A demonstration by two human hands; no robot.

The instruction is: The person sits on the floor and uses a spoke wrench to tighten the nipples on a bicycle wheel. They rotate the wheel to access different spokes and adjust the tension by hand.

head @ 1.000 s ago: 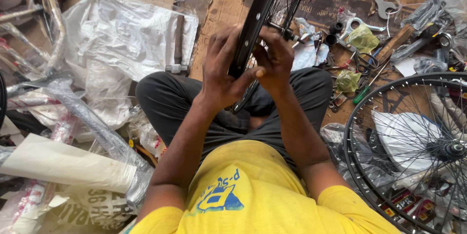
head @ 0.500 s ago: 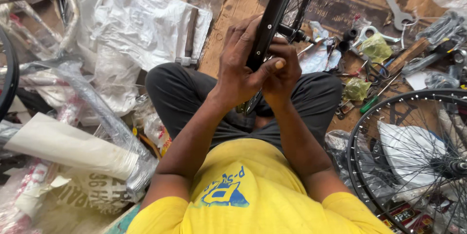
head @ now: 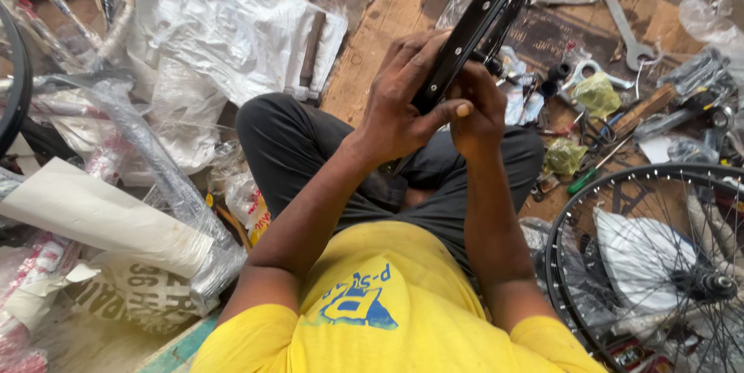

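Note:
A black bicycle wheel rim [head: 482,18] stands upright over my lap, its lower edge between my hands. My left hand [head: 403,105] wraps the rim from the left, thumb laid across its edge. My right hand [head: 479,109] grips the rim from the right, fingers curled behind it among the spokes. I sit cross-legged in dark trousers and a yellow shirt.
A finished spoked wheel [head: 659,264] lies at my right. Spanners [head: 620,12], a green-handled screwdriver [head: 583,179] and small parts lie on the wooden board [head: 387,39] ahead. Plastic-wrapped bicycle frames [head: 155,179] and white sacks [head: 232,32] crowd the left.
The view has tilted slightly, so the rim and my hands sit a little more to the right. Both hands keep their hold on the rim.

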